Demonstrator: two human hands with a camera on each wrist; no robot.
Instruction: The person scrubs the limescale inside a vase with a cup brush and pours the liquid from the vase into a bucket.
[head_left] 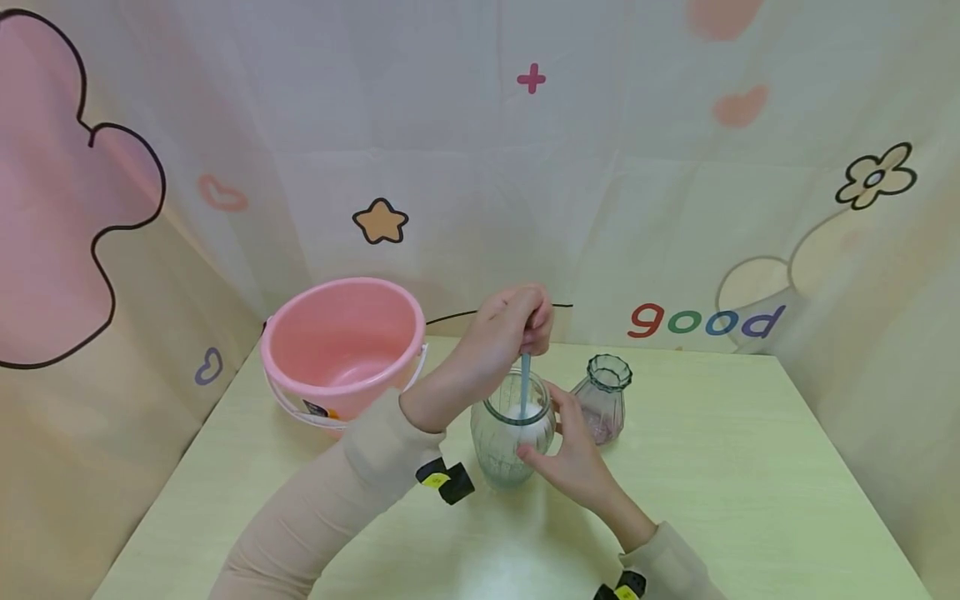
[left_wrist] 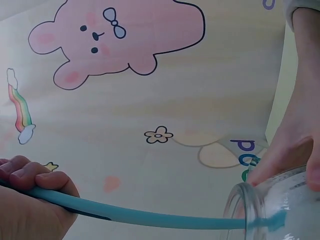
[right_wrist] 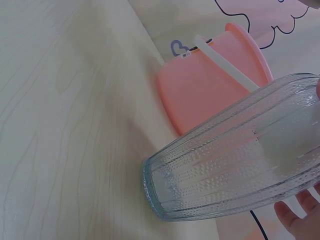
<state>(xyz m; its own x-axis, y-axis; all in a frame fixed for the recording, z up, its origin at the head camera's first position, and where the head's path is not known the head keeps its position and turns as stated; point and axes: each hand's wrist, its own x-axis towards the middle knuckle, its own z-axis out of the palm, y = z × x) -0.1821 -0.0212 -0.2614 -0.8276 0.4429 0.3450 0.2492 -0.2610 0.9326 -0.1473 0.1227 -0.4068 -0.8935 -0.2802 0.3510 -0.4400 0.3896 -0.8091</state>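
Note:
My left hand [head_left: 517, 321] grips the blue handle [left_wrist: 165, 216] of a bottle brush, its fingers curled round the top end. The handle runs down through the mouth of a clear ribbed glass vase [right_wrist: 230, 160]. Inside the vase sits the brush's white head [head_left: 528, 427], blurred by the glass. My right hand [head_left: 573, 454] holds the vase from the right, thumb on the near side and fingers round the far side. The vase stands nearly upright; whether its base touches the table is hard to tell.
A pink bucket [head_left: 341, 379] with a white handle stands at the left back. Just right of my right hand is a smaller glass vase [head_left: 603, 400] with a wavy rim. A printed curtain [head_left: 465, 167] hangs behind the pale table [head_left: 712, 467].

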